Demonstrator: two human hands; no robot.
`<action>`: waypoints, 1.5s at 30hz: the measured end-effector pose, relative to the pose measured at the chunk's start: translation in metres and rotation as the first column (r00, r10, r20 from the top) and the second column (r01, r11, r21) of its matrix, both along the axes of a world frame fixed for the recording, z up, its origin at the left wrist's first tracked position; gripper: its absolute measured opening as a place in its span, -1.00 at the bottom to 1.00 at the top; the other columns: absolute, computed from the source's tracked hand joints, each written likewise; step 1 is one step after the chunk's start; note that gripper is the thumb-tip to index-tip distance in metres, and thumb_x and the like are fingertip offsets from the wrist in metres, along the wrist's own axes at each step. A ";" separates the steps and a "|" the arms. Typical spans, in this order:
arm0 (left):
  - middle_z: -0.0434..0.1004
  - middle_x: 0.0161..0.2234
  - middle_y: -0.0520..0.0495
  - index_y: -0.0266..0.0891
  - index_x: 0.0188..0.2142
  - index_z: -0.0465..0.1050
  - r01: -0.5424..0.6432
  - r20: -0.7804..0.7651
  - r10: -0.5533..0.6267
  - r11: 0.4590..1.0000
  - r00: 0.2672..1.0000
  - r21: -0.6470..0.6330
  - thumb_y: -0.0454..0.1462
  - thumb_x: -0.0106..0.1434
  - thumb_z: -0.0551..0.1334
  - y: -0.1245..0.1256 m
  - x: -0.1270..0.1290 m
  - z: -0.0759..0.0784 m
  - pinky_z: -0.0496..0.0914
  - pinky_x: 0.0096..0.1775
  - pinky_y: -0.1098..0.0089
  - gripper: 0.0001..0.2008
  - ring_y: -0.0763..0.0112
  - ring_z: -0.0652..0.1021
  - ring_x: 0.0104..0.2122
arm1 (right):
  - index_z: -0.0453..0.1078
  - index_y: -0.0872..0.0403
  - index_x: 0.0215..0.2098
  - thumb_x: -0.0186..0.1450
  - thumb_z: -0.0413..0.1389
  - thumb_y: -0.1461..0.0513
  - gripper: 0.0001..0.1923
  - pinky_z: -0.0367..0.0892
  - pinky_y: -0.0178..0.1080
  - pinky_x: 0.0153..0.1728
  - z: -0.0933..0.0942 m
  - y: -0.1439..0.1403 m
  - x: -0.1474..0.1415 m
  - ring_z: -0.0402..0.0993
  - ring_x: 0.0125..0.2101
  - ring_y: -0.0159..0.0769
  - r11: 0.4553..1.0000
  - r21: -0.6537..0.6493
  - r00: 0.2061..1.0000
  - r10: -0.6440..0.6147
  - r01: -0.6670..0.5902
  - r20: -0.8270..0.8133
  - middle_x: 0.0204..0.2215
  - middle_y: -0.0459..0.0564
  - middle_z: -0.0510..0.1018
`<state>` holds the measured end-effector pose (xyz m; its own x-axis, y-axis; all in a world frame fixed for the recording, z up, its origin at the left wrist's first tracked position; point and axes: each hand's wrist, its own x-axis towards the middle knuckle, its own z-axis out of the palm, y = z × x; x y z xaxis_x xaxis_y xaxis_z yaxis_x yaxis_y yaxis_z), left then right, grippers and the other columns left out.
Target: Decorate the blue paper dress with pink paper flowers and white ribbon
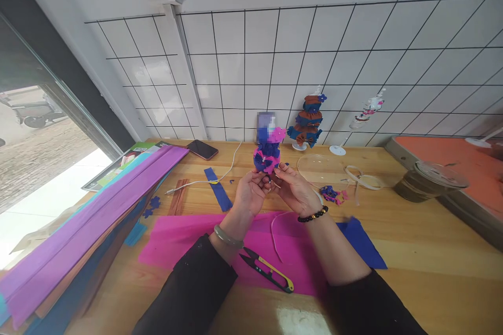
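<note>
My left hand (251,191) and my right hand (296,187) meet in the middle of the view, fingers closed round the lower end of a pink-and-blue crepe-paper ornament (268,157). It stands upright above the fingertips, with ruffled layers, a dark blue bow and a pink flower near its top. What the fingertips pinch underneath is partly hidden. Below my hands lies a bright pink crepe-paper sheet (176,238). Black-and-yellow thread snips (268,270) and a thin white cord (275,241) rest on it.
Stacked crepe-paper strips (118,201) fill the left side. A phone (202,149), white cable (236,154) and blue strip (218,190) lie behind. A brown-and-teal tiered ornament (309,120) stands by the wall. Paper scraps (332,194) and a lidded cup (424,182) are right.
</note>
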<state>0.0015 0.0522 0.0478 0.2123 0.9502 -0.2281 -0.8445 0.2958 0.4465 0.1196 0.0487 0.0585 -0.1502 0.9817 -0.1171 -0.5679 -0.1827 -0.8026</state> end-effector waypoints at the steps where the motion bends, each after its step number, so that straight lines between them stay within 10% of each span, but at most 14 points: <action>1: 0.40 -0.55 -0.01 -0.30 -0.46 0.33 -0.001 -0.007 0.001 1.000 1.000 0.002 -0.45 -0.04 0.13 0.000 0.000 0.000 0.26 -0.46 0.48 -0.89 0.53 0.39 -0.55 | 0.35 -0.01 -0.40 -0.06 0.30 0.22 -0.73 0.33 -0.29 -0.38 0.000 0.000 0.000 0.42 -0.45 -0.43 1.000 0.002 1.000 -0.002 0.002 0.006 -0.44 -0.21 0.51; 28: 0.42 -0.44 0.03 -0.24 -0.32 0.28 -0.135 -0.183 0.155 0.984 0.971 0.117 -0.42 -0.07 0.22 0.001 0.001 -0.002 0.26 -0.43 0.49 -0.73 0.56 0.41 -0.52 | 0.37 -0.02 -0.39 -0.01 0.28 0.22 -0.77 0.34 -0.34 -0.42 -0.005 0.004 0.004 0.46 -0.40 -0.42 0.996 -0.040 0.997 -0.075 0.074 -0.018 -0.39 -0.18 0.53; 35: 0.36 -0.32 0.03 -0.15 -0.18 0.30 -0.361 -0.512 0.595 0.795 0.619 0.487 -0.44 -0.09 0.26 0.004 -0.005 0.006 0.22 -0.39 0.52 -0.57 0.54 0.37 -0.42 | 0.38 -0.02 -0.41 -0.09 0.33 0.25 -0.71 0.30 -0.35 -0.43 -0.004 0.005 0.001 0.45 -0.40 -0.42 0.995 -0.048 0.996 -0.088 0.087 -0.011 -0.43 -0.18 0.54; 45: 0.35 -0.24 -0.09 -0.07 -0.21 0.45 -0.018 -0.617 0.739 0.645 0.270 0.764 -0.44 -0.07 0.25 -0.001 -0.014 0.030 0.17 -0.07 0.26 -0.60 0.20 0.32 -0.15 | 0.38 -0.01 -0.36 -0.13 0.33 0.22 -0.64 0.27 -0.34 -0.43 -0.004 0.004 -0.003 0.43 -0.41 -0.44 0.991 0.023 0.989 -0.133 0.131 0.068 -0.39 -0.18 0.54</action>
<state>-0.0130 0.0516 0.0776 -0.1796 0.8140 0.5524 0.1964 -0.5206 0.8309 0.1170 0.0526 0.0543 -0.0114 0.9945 -0.1044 -0.5290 -0.0946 -0.8433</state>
